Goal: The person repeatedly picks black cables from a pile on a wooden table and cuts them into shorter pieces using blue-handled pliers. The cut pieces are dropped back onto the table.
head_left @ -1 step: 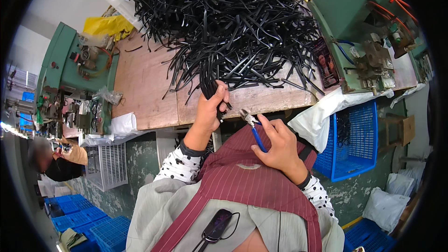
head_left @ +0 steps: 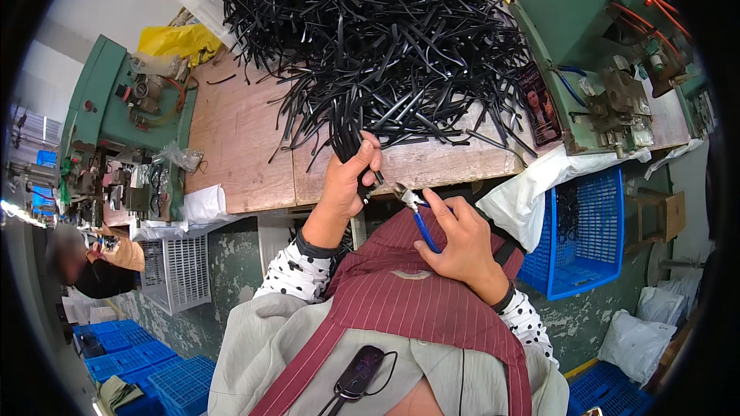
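Note:
My left hand (head_left: 347, 181) is closed round a bundle of thin black strips (head_left: 345, 132) at the table's front edge. The strips' short lower ends stick out below my fingers, and their upper parts run into the pile. My right hand (head_left: 465, 243) grips a pair of blue-handled cutting pliers (head_left: 423, 227). The metal jaws point toward the strip ends beside my left thumb and fingers; whether they touch a strip I cannot tell. Beyond both hands, a large heap of loose black strips (head_left: 378, 38) covers the far part of the wooden table (head_left: 239, 139).
Green machines (head_left: 123, 108) flank the table at left, with another green machine (head_left: 566, 23) at right. A blue crate (head_left: 586, 239) stands below at right, next to white sheeting (head_left: 524, 192). A grey crate (head_left: 176, 273) and another person (head_left: 96, 270) are at left.
The pliers' jaws have shifted slightly left, closer to the strip ends in my left hand. My left hand has hardly moved.

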The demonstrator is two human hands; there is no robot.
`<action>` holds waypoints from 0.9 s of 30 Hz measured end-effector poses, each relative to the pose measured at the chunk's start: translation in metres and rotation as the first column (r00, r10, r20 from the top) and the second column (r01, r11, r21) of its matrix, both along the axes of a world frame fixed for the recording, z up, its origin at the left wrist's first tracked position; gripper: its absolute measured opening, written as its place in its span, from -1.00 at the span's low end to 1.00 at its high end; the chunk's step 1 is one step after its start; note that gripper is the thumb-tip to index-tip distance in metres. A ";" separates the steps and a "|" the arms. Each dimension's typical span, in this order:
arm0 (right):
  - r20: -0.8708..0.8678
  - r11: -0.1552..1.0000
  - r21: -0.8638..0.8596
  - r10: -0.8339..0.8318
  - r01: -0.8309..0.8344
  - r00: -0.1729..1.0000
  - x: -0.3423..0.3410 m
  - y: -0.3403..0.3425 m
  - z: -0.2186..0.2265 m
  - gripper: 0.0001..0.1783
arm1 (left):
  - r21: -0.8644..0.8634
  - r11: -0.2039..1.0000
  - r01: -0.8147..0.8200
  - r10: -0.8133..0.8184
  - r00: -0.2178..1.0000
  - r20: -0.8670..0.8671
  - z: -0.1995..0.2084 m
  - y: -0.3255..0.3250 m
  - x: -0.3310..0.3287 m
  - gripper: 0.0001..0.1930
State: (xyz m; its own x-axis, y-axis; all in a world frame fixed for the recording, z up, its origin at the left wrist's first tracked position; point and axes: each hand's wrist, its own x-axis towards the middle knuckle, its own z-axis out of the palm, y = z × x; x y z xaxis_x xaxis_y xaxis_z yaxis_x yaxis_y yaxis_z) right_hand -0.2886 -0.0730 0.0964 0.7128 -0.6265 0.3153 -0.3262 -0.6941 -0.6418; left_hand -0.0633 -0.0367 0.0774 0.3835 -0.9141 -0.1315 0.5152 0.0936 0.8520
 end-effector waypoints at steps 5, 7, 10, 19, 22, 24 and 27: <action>-0.055 0.994 -0.102 0.042 -0.048 0.998 0.005 0.002 0.013 -0.17 | -0.032 0.994 0.108 -0.111 0.990 -0.090 0.017 0.005 -0.006 -0.72; -0.072 0.992 -0.120 0.037 -0.045 0.997 0.004 0.002 0.015 -0.17 | -0.022 0.993 0.115 -0.117 0.989 -0.087 0.019 0.006 -0.007 -0.72; -0.100 0.991 -0.120 0.041 -0.053 0.994 0.003 0.003 0.018 -0.16 | -0.023 0.986 0.166 -0.167 0.985 -0.051 0.018 0.005 -0.004 -0.73; -0.043 0.999 0.011 0.044 -0.043 0.998 0.002 0.005 0.008 -0.17 | -0.158 0.960 -0.233 0.246 0.966 0.072 0.013 0.010 -0.033 -0.77; -0.008 0.990 0.135 0.046 -0.045 0.999 0.001 0.007 0.005 -0.15 | -0.315 0.884 -0.345 0.415 0.889 0.193 0.003 0.011 -0.045 -0.76; 0.035 0.962 0.265 0.059 -0.066 0.998 0.001 0.009 0.000 -0.12 | -0.429 0.836 -0.342 0.470 0.849 0.241 -0.001 0.013 -0.050 -0.78; 0.072 0.946 0.311 0.073 -0.092 0.995 0.000 0.006 -0.002 -0.10 | -0.432 0.836 -0.337 0.491 0.811 0.317 -0.001 0.015 -0.056 -0.79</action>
State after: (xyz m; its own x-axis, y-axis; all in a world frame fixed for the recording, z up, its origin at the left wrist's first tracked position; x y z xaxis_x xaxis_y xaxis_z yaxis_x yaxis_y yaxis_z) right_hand -0.2881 -0.0666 0.0940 0.7526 -0.6399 0.1552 -0.2313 -0.4776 -0.8476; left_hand -0.1188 -0.0220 0.0765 0.6824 -0.6083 0.4054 -0.0202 0.5387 0.8422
